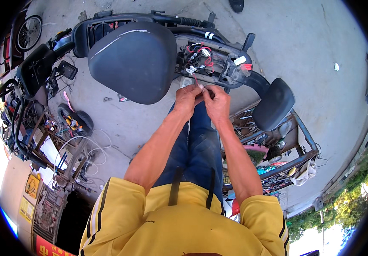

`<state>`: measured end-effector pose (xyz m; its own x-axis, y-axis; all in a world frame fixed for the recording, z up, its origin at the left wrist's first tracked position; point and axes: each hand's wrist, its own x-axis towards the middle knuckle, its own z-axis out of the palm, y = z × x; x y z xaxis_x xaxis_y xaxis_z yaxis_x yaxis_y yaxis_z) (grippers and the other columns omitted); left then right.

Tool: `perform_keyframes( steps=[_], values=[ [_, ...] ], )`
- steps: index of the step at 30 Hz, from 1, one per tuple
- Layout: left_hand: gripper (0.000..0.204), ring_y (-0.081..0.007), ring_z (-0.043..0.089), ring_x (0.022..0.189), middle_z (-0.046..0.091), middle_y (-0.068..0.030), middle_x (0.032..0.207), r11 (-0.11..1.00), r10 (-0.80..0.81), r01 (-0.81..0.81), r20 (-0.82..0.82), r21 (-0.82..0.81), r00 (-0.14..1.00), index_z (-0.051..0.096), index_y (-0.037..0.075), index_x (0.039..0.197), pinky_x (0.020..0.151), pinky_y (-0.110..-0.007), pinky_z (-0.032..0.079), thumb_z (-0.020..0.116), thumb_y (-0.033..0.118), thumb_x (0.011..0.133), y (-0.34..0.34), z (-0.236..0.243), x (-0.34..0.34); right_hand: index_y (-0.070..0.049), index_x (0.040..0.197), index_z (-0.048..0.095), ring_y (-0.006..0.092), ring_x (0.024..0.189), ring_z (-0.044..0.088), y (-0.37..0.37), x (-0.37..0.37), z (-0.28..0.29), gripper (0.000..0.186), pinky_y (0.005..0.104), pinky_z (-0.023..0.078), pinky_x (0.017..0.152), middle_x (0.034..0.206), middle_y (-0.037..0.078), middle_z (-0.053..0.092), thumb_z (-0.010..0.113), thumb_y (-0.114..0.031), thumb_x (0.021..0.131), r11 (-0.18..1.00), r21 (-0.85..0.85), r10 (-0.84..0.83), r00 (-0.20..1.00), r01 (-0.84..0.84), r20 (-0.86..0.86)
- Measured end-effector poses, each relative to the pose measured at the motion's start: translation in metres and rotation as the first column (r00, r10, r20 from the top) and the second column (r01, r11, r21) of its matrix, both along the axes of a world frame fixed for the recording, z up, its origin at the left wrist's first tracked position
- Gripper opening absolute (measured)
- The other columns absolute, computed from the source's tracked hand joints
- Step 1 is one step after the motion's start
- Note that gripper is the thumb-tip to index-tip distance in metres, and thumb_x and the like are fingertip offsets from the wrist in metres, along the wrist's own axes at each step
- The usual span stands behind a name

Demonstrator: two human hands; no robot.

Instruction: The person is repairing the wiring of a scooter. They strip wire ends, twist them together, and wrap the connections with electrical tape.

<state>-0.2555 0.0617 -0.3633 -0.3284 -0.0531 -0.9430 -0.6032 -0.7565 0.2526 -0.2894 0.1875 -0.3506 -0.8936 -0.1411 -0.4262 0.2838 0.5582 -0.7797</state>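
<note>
My left hand (pixel 186 98) and my right hand (pixel 216 101) meet in front of my legs, both pinching the end of a thin red wire (pixel 196 78); the tips are partly hidden by my fingers. The wire runs down from a bundle of red and black wires with white connectors (pixel 204 53) in an open scooter frame (pixel 225 64). Left of the bundle is the scooter's large black seat (pixel 131 62), with a pale scrape along its top. A black padded backrest (pixel 273 103) is at the scooter's right end, beside my right forearm.
The handlebar end (pixel 36 70) lies at upper left. A small wheel (pixel 83 120), white cables (pixel 90 151) and clutter sit on the left. A metal-framed trolley of tools and scrap (pixel 278 153) stands at my right. A bicycle wheel (pixel 29 33) is at far upper left, on concrete ground (pixel 320 77).
</note>
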Motion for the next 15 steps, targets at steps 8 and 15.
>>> perform_keyframes(
  steps=[8,15],
  values=[
    [0.015,-0.0202,0.07,0.092,0.071,-0.0095,0.1,0.983,-0.177,0.178,0.021,-0.055,0.984,0.069,-0.001,0.106,0.087,-0.037,0.061,0.067,0.014,0.105,-0.014,-0.012,-0.002,0.001,0.107,0.075,0.0188,0.072,0.07,0.009,-0.021,-0.002,0.024,0.0336,0.055,0.064,0.088,0.01,0.074,0.074,-0.022,0.099,0.967,-0.175,-0.127,0.944,0.187,0.305],
    [0.012,-0.0159,0.069,0.085,0.072,-0.0058,0.095,0.986,-0.156,0.156,0.005,-0.052,0.988,0.068,0.004,0.105,0.081,-0.032,0.06,0.07,0.016,0.103,-0.009,-0.005,-0.005,0.001,0.117,0.07,0.0115,0.072,0.063,0.003,-0.053,-0.024,0.03,0.0268,0.052,0.061,0.096,0.006,0.072,0.071,-0.025,0.104,0.758,-0.374,-0.243,0.762,0.535,0.6]
  ],
)
